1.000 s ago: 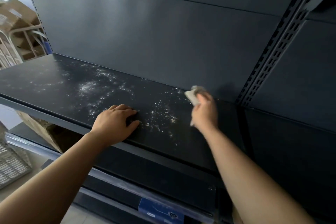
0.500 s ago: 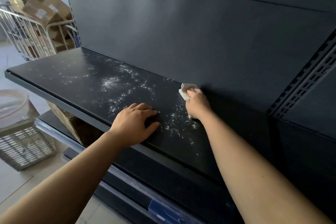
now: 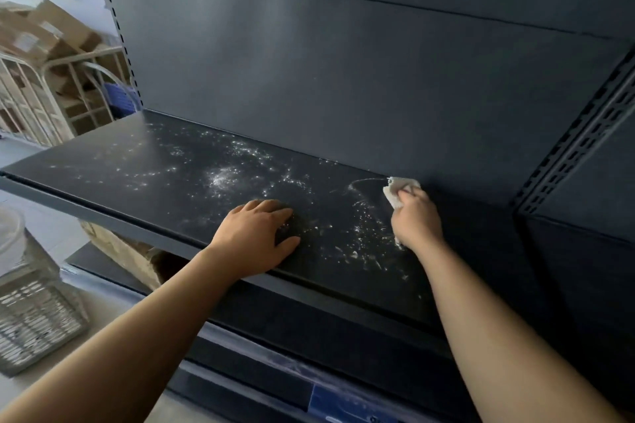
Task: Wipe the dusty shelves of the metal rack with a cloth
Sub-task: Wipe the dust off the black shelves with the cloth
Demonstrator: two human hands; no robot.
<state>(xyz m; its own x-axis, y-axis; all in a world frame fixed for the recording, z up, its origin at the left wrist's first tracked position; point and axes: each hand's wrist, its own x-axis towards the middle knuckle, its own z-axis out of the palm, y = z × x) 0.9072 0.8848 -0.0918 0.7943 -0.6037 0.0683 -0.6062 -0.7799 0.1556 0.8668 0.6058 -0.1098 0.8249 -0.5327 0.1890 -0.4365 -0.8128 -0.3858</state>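
Dark metal shelf [image 3: 144, 161] runs wide, white dust [image 3: 223, 178] scattered left of the right hand [image 3: 417, 220], which is curled tight around a white cloth [image 3: 395, 194] at the back panel [image 3: 343, 79]. Left hand [image 3: 256, 237] lies flat, fingers spread, by the front edge. Slotted upright [image 3: 580, 144] stands to the right.

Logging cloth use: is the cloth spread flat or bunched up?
Bunched. The cloth is wadded inside the closed right hand, pressed on the dusty shelf.
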